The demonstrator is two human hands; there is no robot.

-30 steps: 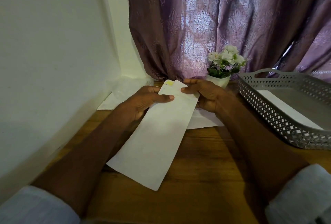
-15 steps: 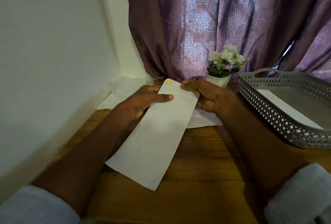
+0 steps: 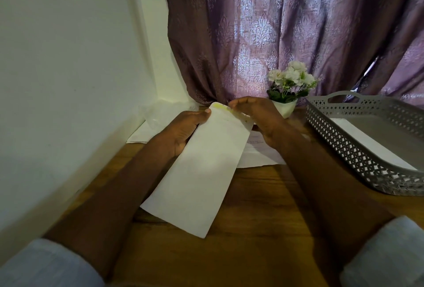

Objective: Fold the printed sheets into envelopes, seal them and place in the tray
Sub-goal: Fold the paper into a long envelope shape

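Observation:
A long white envelope is held above the wooden table, its far end up and its flap open, showing a yellow glue strip. My left hand grips its left edge near the top, thumb on the front. My right hand pinches the flap at the top right corner, fingers curled over the yellow strip. The grey perforated tray stands at the right with a white envelope lying inside it.
Printed white sheets lie on the table behind the envelope, with more paper and clear plastic in the left corner by the wall. A small pot of white flowers stands before the purple curtain, close to my right hand.
My right hand has shifted from lying flat on the envelope's top to pinching its flap, which now stands open and shows more of the yellow strip. My left hand keeps its hold.

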